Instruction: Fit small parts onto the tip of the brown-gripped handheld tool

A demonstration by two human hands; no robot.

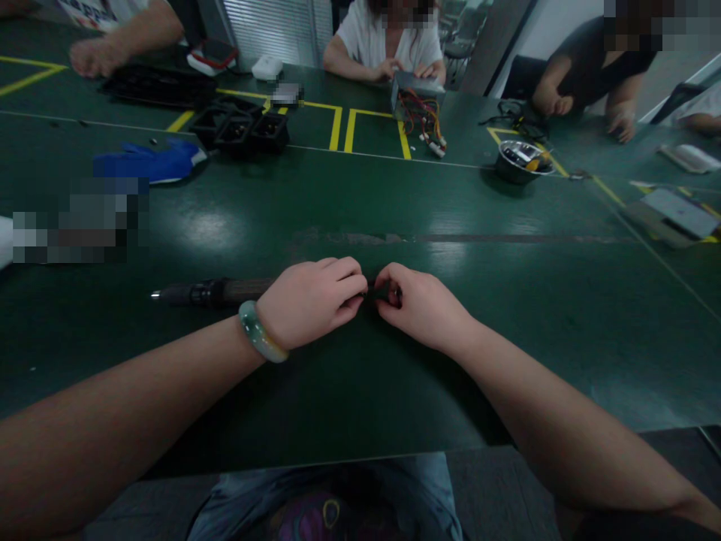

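Note:
A dark pole [242, 291] lies crosswise on the green table, with a small silver tip at its left end and thicker collars along it. Its exact kind is unclear. My left hand [315, 297], with a green bangle at the wrist, is closed over the pole's right part and hides much of it. Just to the right, my right hand [420, 304] is curled, thumb against fingers, on the dark end piece [381, 290] of the pole. The fingertips of both hands almost meet, and the detail between them is too dark to make out.
A blue glove [152, 161] and black plastic frames [242, 129] lie at the left. Across the table [349, 199], a person handles a metal box with coloured wires [417, 98]. A metal bowl [521, 161] with small items stands right. Other people sit at both far sides.

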